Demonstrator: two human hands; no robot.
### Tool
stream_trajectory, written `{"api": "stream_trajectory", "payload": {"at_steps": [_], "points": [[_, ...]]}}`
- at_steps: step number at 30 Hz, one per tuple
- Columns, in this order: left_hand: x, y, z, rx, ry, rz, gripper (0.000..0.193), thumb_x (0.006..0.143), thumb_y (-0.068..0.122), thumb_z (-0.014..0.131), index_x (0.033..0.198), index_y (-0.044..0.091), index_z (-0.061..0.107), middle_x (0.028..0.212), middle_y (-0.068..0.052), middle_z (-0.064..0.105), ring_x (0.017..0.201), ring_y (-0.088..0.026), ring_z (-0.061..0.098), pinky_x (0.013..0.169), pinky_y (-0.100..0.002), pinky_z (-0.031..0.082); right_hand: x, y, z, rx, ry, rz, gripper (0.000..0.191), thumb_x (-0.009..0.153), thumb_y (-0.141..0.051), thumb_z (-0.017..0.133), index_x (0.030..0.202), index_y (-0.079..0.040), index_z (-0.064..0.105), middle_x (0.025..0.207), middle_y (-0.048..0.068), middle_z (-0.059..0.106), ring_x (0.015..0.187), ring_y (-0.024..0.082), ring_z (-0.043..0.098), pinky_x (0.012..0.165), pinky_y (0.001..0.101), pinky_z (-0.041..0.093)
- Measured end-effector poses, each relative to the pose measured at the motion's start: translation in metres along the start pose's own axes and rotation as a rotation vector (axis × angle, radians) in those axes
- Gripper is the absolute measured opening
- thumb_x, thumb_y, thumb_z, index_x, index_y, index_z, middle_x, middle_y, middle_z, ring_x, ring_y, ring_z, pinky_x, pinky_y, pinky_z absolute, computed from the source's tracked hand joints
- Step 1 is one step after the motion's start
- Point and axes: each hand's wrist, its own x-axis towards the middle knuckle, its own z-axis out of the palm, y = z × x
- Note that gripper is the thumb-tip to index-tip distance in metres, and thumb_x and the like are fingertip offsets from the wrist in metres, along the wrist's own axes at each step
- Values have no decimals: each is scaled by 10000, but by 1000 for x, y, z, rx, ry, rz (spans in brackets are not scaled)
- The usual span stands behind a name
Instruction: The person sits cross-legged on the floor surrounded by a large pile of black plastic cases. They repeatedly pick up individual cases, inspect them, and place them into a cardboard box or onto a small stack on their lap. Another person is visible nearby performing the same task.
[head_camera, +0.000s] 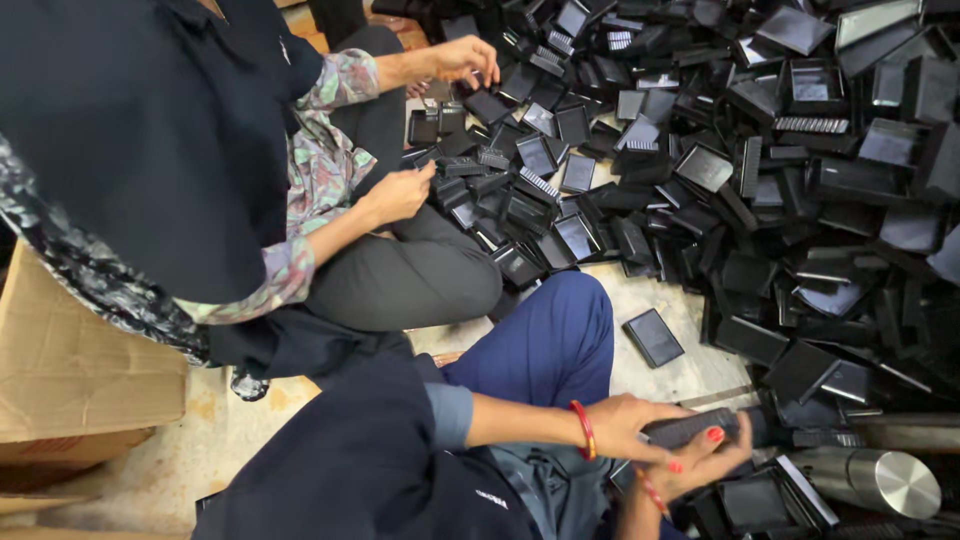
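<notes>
Concrete floor (220, 430), bare at lower left of the frame; a big heap of black plastic trays (760, 170) fills the upper right and spills toward centre. One loose black tray (653, 337) lies alone on the floor just right of your blue-trousered knee (550, 340).

Your hands sit at bottom centre. Left hand (625, 425), red bangle at the wrist, grips a dark flat part (690, 428) from above, fingers curled over its near end. Right hand (700, 460) comes up from below, fingers (712, 436) pinching the same part's underside and edge. Both closed on it; the part is held in the air, above another open tray (755, 500) at the bottom edge. A steel cylinder (875, 480) lies just right of that.

Judgement: you're mid-handling a single piece, likely fitting or checking it. Next move needs a firm two-hand hold and square alignment.

A co-worker's hands (400, 195) at upper left work the heap's near edge; cardboard box (70, 360) at far left.
</notes>
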Motion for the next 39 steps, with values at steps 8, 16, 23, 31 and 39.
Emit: {"api": "stream_trajectory", "payload": {"at_steps": [8,16,23,31,39], "points": [[-5,-21,14,-357,77,-83,557,893,244,775,1402,60,641,1220,-168,748,1122,-215,733,976,-317,573,14,21,-26,-147,75,41,694,1043,-648,609,1091,45,632,1002,72,646,919,163,602,875,317,514],[-16,-16,-3,-170,73,-131,556,814,374,844,1245,55,695,1052,-121,775,891,-180,768,808,-299,613,6,4,-23,-118,42,-5,569,1090,-535,642,1030,27,574,922,42,577,858,143,536,811,304,459],[-22,8,-17,-123,137,-188,544,770,426,879,1169,83,740,933,-100,780,774,-91,721,695,-249,580,6,-1,-21,-185,-44,58,508,1127,-470,600,1042,30,571,921,74,570,872,153,523,819,308,462],[-16,-8,-20,-313,116,-304,561,776,388,867,1212,59,739,965,-63,786,784,-85,645,680,-285,524,-8,-10,-13,-329,-70,237,560,1096,-470,530,1057,71,668,811,135,671,762,136,581,705,361,488],[5,-25,-22,7,178,-243,571,814,251,788,1360,145,656,1057,-16,774,741,-118,702,709,-284,584,-3,44,-50,-177,64,121,498,1179,-344,585,1320,134,578,1184,115,702,1028,178,594,964,326,500]]}}
